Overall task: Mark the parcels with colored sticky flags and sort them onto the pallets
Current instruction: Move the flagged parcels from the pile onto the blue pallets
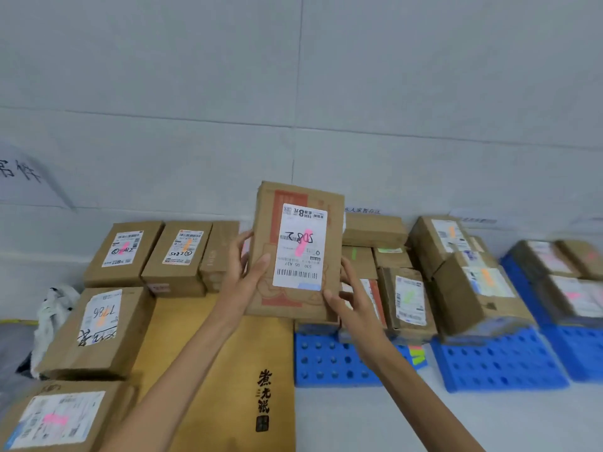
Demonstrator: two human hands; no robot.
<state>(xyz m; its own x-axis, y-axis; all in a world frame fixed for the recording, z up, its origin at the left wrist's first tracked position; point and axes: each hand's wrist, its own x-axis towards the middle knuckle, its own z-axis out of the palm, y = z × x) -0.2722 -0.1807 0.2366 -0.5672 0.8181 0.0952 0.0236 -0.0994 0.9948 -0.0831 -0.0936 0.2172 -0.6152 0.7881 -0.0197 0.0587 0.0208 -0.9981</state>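
I hold a brown cardboard parcel (295, 249) up in front of me, its white label facing me with a pink sticky flag (304, 242) across the handwritten number. My left hand (243, 275) grips its left edge, thumb on the front face. My right hand (347, 298) grips the lower right corner. Below and to the right lie blue plastic pallets (329, 360) loaded with flagged parcels (409, 296). A pad of coloured sticky flags (418, 355) lies on the pallet's edge.
Several flagged boxes (122, 254) are stacked at the left by the wall, on and around a large flat yellow-brown carton (225, 380). More parcels (476, 288) fill the blue pallets to the right. A white bag (54, 308) lies at far left. Grey wall behind.
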